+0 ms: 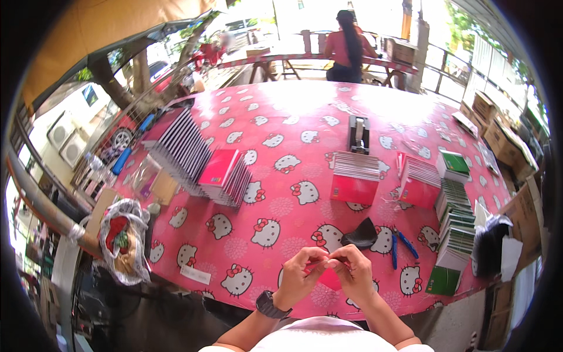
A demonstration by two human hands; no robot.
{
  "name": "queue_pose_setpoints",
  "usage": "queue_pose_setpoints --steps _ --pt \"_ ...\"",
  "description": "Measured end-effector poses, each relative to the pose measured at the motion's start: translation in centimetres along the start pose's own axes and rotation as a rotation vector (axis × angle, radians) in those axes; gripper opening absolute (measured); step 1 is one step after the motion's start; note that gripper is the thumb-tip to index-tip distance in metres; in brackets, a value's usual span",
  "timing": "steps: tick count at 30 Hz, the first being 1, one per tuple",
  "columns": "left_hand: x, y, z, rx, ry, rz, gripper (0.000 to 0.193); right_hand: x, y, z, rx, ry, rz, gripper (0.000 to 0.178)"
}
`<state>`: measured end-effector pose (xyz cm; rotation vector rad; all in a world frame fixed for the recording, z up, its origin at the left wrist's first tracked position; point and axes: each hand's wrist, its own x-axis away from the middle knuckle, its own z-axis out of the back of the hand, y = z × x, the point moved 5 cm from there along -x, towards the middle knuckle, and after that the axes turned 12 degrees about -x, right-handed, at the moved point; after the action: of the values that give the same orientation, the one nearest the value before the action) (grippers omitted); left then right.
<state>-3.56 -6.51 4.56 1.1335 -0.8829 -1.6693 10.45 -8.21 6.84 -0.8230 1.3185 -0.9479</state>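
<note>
My left hand (301, 274), with a dark watch (272, 304) on its wrist, meets my right hand (354, 271) over the near edge of the pink table. Thumbs and fingertips of both are pinched together, almost touching each other. Whatever sits between them is too small or hidden to make out. Just beyond the fingers lies a black, folded piece (360, 234). To its right are blue-handled pliers (404, 246), their handles spread. Two stacks of red-covered notebooks, a nearer one (354, 189) and a right one (420, 186), stand farther back.
A long row of green notebooks (444, 280) runs along the right. Dark-edged books (176, 141) and red ones (220, 170) are stacked at left. A tape dispenser (359, 135) stands mid-table. A plastic-wrapped bundle (124, 240) hangs at the left edge. A person (346, 50) is at a far table.
</note>
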Motion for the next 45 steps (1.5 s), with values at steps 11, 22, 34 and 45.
queue_pose_setpoints --steps 11,22,34,45 --pt "-1.4 0.4 1.4 -0.381 0.061 -0.030 0.014 -1.5 0.1 -1.7 0.086 -0.080 0.113 0.037" --pt "-27.1 -4.4 19.7 -1.722 -0.041 -0.286 0.026 0.9 2.9 5.2 0.326 -0.099 -0.089 0.027" --pt "-23.9 -14.0 22.5 -1.236 -0.127 0.586 0.129 -6.7 5.7 8.5 0.459 -0.019 0.371 0.014" --pt "-21.8 -7.6 18.9 -1.386 0.322 0.026 0.099 -16.6 11.3 9.8 0.855 0.189 0.381 0.019"
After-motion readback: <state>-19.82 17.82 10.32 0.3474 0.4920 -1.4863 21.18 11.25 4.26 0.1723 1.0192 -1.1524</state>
